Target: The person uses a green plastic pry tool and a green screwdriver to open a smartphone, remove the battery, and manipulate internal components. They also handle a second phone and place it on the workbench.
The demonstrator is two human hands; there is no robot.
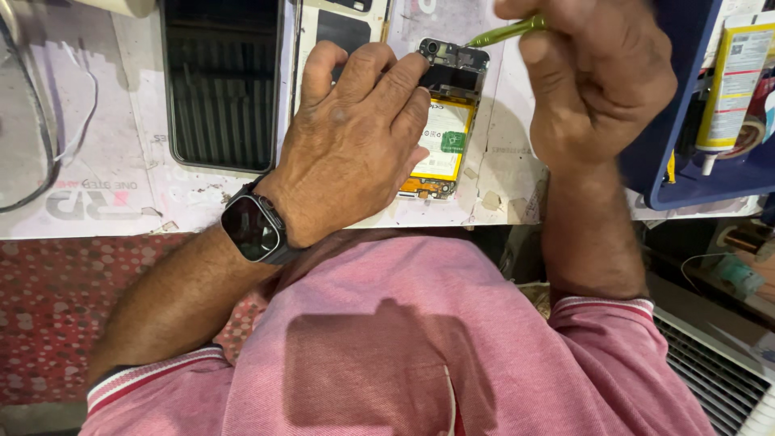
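Now our left hand (pixel 355 137) lies flat on the open phone (pixel 446 121), pressing it to the table (pixel 121 186). Our right hand (pixel 593 77) grips a green tool (pixel 507 32) (tip pointing left, just beside the phone's top end).

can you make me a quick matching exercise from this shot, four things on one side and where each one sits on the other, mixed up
Things
1. green-handled screwdriver
2. opened phone with a yellow-edged battery
3. black square smartwatch
4. yellow and white glue tube

Places
A. in the blue plastic tray at the right
B. on the left wrist
C. gripped in the right hand
D. on the white paper-covered bench, under the fingers of the left hand

Pairs: 1-C, 2-D, 3-B, 4-A
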